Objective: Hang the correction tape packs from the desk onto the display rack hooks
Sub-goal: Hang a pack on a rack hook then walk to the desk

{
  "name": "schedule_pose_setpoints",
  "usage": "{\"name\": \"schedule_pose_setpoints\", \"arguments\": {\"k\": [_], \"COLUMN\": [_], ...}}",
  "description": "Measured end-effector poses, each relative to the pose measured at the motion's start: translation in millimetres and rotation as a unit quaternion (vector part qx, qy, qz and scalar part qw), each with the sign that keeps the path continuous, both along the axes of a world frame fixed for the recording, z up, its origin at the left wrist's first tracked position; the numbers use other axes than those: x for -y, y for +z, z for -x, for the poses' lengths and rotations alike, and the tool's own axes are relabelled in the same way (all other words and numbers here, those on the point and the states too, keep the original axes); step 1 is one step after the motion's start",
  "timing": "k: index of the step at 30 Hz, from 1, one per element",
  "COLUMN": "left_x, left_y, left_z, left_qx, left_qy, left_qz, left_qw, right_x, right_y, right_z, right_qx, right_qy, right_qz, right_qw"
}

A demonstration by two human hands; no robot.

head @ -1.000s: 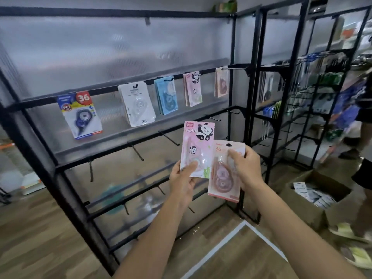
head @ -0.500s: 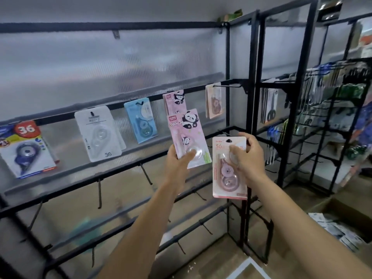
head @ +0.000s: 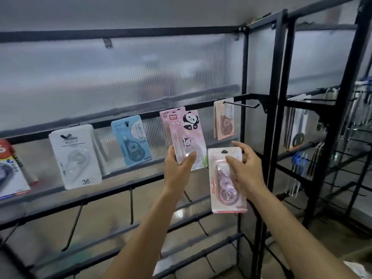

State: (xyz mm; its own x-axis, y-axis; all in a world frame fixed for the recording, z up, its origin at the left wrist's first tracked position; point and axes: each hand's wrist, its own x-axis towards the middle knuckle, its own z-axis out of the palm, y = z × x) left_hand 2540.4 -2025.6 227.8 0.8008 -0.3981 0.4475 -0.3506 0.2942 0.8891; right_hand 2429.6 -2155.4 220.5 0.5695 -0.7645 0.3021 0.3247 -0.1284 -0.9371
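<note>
My left hand (head: 178, 170) grips a pink panda correction tape pack (head: 188, 135) by its lower edge, held up right in front of matching pink packs (head: 164, 119) hanging on the upper rail. My right hand (head: 244, 172) holds a pale pink correction tape pack (head: 227, 190) upright, lower and to the right, below the hook (head: 241, 104) that carries a similar pale pink pack (head: 224, 122). Further left on the same rail hang a blue pack (head: 130, 140), a white pack (head: 75, 156) and a blue-and-red pack (head: 10, 170).
The black display rack (head: 275, 117) has lower rails with several bare hooks (head: 131, 204). A second black rack (head: 326, 137) to the right carries hanging stationery. A frosted panel backs the rails.
Both hands have risen and come closer to the upper rail. The panda pack now overlaps the hanging pink packs, and the view has shifted right and nearer to the rack.
</note>
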Motion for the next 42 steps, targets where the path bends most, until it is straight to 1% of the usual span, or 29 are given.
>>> {"name": "schedule_pose_setpoints", "arguments": {"k": [8, 16, 22, 25, 30, 37, 42], "left_x": [27.9, 44.5, 51.6, 55.5, 57.7, 58.9, 59.4], "left_y": [6.1, -1.4, -1.5, -0.4, -2.7, -7.5, -12.1], "left_z": [-7.2, -6.4, -3.2, -1.8, 0.1, 0.0, -4.6], "left_qx": [0.014, 0.022, -0.009, -0.011, -0.017, -0.019, -0.038], "left_qy": [0.069, 0.132, 0.159, 0.168, 0.186, 0.214, 0.213], "left_qz": [0.001, -0.026, 0.016, 0.024, 0.051, 0.074, 0.060], "left_qw": [0.998, 0.991, 0.987, 0.985, 0.981, 0.974, 0.974], "right_x": [48.7, 83.3, 98.2, 104.1, 111.0, 120.5, 125.2], "right_y": [13.6, 15.0, 21.3, 22.1, 24.8, 27.3, 28.2], "right_z": [-25.8, -36.1, -35.2, -34.3, -35.4, -32.1, -30.9], "right_qx": [0.017, 0.036, 0.032, 0.032, 0.042, 0.049, 0.053], "right_qy": [0.080, 0.144, 0.180, 0.203, 0.225, 0.247, 0.256], "right_qz": [0.021, 0.004, -0.002, 0.003, -0.019, -0.021, -0.020], "right_qw": [0.996, 0.989, 0.983, 0.979, 0.973, 0.968, 0.965]}}
